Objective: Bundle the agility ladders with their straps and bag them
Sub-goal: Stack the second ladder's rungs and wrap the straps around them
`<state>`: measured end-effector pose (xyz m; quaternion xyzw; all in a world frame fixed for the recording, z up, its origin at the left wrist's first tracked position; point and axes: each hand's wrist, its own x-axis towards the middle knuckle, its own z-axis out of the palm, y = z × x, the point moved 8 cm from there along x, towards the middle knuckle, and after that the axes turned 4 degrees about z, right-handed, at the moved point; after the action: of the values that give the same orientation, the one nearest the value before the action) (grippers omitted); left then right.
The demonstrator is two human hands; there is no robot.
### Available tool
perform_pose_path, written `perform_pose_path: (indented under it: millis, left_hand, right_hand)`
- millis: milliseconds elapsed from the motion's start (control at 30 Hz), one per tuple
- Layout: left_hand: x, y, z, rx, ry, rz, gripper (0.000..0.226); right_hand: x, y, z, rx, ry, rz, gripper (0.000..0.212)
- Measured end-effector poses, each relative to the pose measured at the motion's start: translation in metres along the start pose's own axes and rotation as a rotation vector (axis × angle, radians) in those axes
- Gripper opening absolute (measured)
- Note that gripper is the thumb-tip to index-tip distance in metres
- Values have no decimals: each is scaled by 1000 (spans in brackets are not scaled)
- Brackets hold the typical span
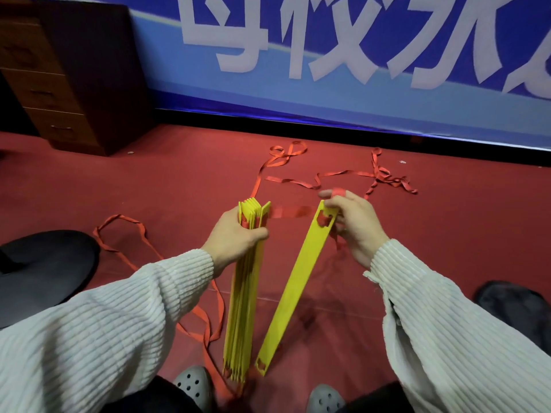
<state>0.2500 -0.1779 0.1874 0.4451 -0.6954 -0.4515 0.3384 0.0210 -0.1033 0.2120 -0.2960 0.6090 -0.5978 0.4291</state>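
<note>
We are partway through the gathering stage, as we judge it. Our left hand [235, 234] curls round the upper end of a stack of yellow rungs [244, 296], already collected edge to edge and standing with its lower end on the red floor [149, 174] between our feet. Our right hand [351, 222] pinches the top of one loose rung [293, 289], tilted and apart from the stack at the top, close to it at the bottom. A red strap [293, 211] runs taut between the two.

Nothing is tied yet. More strap lies loose on the floor ahead and to the left. A black bag [44, 275] rests at our left, with nothing in it that we can see.

By count: one stack, roughly seven or eight rungs though the edges blur; one separate rung; two straps, we think; one bag.
</note>
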Motion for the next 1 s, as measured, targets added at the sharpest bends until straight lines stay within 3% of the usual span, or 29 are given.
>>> perform_pose_path:
  millis: [67, 233, 400, 533, 633, 700, 867, 1000]
  left_hand:
    - [1, 1, -6, -15, 22, -10, 23]
    - [-13, 15, 7, -103, -216, 12, 28]
    - [-22, 27, 32, -38, -252, 78, 18]
    - [-29, 29, 54, -38, -351, 106, 31]
    - [-40, 29, 71, -45, -419, 81, 68]
    - [-41, 29, 75, -38, -389, 81, 78]
    - [-36, 39, 67, -49, -320, 135, 30]
    - [-37, 39, 65, -113, -338, 69, 33]
  right_hand:
    - [2, 1, -12, 131, 28, 51, 18]
    - [-2, 19, -3, 191, -109, 289, 22]
    - [-13, 19, 28, 561, -97, 279, 27]
    - [-19, 22, 40, 686, -26, 182, 31]
    - [-19, 22, 34, 814, 70, 160, 27]
    - [-21, 18, 35, 894, 47, 169, 26]
    - [-24, -2, 42, 923, -51, 162, 28]
    - [-8, -3, 18, 799, 86, 127, 26]
